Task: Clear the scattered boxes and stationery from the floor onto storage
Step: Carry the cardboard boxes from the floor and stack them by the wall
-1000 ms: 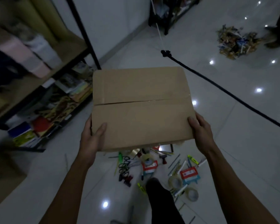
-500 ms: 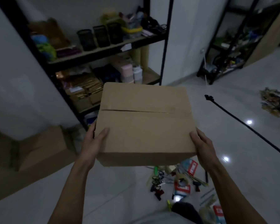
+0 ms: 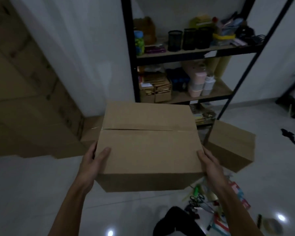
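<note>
A closed cardboard box (image 3: 148, 145) is held off the floor (image 3: 32, 193) between both hands, in front of a black shelving unit (image 3: 129, 65) that already carries pen cups, containers and small cartons. The left hand (image 3: 90, 165) grips the near left corner, thumb laid flat on the top panel and the other fingers wrapped down the side, out of view; the right hand (image 3: 209, 163) mirrors it on the near right corner, thumb on top and the rest curled round the edge. The top flaps meet along a centre seam that looks closed, though whether tape secures it is hard to tell. Judging by the relaxed wrists, the box is probably light to moderate — stiff enough to carry by its corners, but the smooth board could slip, so support under the base edges seems wiser than pressure on the flaps. A second cardboard box (image 3: 230, 143) sits on the floor just right of it, beside the shelving, and scattered stationery (image 3: 204, 203) — scissors, pens, tape rolls — lies on the tiles at lower right, so much clearing remains.
</note>
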`<state>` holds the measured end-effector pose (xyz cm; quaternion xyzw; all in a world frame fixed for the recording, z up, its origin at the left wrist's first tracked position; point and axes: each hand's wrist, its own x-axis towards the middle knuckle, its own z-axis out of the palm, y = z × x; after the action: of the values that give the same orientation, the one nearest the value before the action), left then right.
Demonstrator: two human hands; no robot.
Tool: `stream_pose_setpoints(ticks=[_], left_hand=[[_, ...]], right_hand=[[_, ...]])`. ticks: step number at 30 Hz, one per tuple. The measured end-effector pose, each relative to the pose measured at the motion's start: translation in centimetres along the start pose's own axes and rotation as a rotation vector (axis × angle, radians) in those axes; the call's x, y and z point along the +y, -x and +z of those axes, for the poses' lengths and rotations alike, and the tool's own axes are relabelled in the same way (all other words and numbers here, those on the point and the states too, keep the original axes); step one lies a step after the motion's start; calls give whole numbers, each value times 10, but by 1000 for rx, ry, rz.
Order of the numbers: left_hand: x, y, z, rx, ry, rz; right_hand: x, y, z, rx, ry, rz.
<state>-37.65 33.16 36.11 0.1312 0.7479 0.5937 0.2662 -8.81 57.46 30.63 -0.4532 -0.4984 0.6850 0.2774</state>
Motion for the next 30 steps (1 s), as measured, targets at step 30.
stream_pose_setpoints(ticks=[30], left_hand=[[-32, -371, -216, 83, -58, -152]], right_hand=[[-7, -274, 379, -339, 331, 130]])
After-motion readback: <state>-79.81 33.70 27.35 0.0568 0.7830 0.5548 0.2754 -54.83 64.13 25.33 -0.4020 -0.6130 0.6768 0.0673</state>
